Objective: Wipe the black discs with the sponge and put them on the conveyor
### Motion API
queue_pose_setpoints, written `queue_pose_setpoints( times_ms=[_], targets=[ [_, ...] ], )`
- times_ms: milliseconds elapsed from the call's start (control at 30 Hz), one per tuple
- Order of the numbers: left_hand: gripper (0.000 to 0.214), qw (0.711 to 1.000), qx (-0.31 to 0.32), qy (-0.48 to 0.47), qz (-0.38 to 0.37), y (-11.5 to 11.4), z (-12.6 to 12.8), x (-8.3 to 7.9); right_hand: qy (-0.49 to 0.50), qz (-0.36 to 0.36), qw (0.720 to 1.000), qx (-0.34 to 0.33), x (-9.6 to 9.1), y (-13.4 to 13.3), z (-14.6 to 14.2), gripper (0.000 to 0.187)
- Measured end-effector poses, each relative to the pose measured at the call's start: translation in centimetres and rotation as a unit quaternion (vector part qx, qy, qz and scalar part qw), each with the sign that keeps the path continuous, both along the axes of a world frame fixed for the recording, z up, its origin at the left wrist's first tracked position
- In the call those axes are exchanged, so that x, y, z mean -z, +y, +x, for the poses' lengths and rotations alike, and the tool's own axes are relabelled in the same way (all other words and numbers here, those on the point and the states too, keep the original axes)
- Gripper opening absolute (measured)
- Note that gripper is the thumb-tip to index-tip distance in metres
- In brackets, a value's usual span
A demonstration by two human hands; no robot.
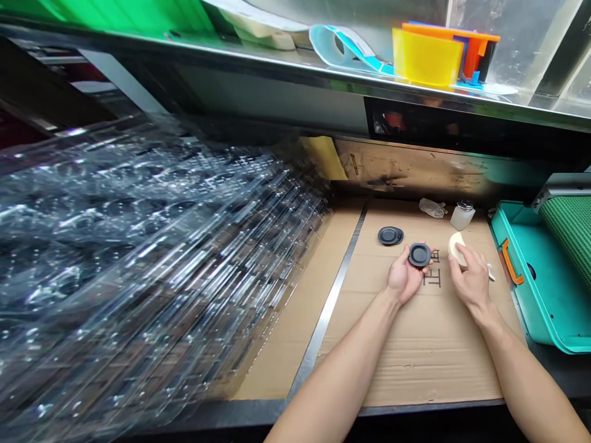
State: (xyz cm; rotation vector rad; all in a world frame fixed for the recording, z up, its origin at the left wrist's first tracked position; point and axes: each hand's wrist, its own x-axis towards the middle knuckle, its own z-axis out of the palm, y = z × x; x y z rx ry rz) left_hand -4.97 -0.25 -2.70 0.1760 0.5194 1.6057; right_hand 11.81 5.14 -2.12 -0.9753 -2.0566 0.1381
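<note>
My left hand (404, 275) pinches a dark grey round rubber disc (419, 255) at its fingertips, just above the cardboard sheet (415, 363). My right hand (470, 283) grips a cream oval sponge (457, 248) near the disc. Its fingers cover the sponge's lower part. A small stack of similar dark discs (390, 235) lies on the cardboard to the left of my hands. A white plastic bottle (462, 216) with a metal cap stands behind the sponge.
A large stack of clear plastic trays (138, 258) fills the left side. A metal strip (327, 314) runs along the cardboard. A teal bin (530, 277) with an orange handle stands at the right. A crumpled plastic bag (432, 208) lies at the back.
</note>
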Motion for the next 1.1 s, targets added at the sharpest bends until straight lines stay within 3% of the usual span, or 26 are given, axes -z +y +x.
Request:
queue_pose_setpoints(
  times_ms=[133,233,300,433,567,700,800,967,1100],
  targets=[
    [0.033,1.000,-0.008,0.011,0.011,0.0,0.1,-0.1,-0.115,-0.029,0.993,0.000,-0.8,1.5,1.4,0.035],
    [0.032,1.000,-0.017,0.008,0.015,0.0,0.0,0.0,-0.182,-0.031,0.978,0.102,-1.2,2.1,2.8,0.035],
    [0.033,1.000,-0.018,0.006,0.015,0.1,-0.1,0.0,-0.223,-0.070,0.963,0.130,-1.1,2.8,4.0,0.033],
    [0.033,1.000,-0.015,0.007,0.015,0.2,-0.1,0.0,-0.182,-0.118,0.971,0.103,-1.1,4.7,5.2,0.030],
    [0.033,1.000,-0.012,0.005,0.006,0.3,-0.1,-0.1,-0.097,-0.056,0.985,0.129,-3.7,7.3,3.5,0.033],
    [0.032,1.000,-0.011,0.000,0.011,0.3,-0.2,-0.1,-0.155,-0.047,0.976,0.148,-8.0,11.2,0.7,0.033],
    [0.031,1.000,-0.012,-0.004,0.007,0.3,-0.2,-0.1,-0.219,-0.058,0.963,0.148,-10.2,14.0,-0.6,0.035],
    [0.031,1.000,-0.008,-0.013,0.011,0.6,-0.2,0.0,-0.318,-0.090,0.936,0.121,-11.0,16.2,-1.4,0.034],
    [0.031,1.000,-0.011,-0.016,0.015,0.7,-0.2,0.1,-0.316,-0.106,0.936,0.110,-11.2,16.4,-1.4,0.034]
  ],
)
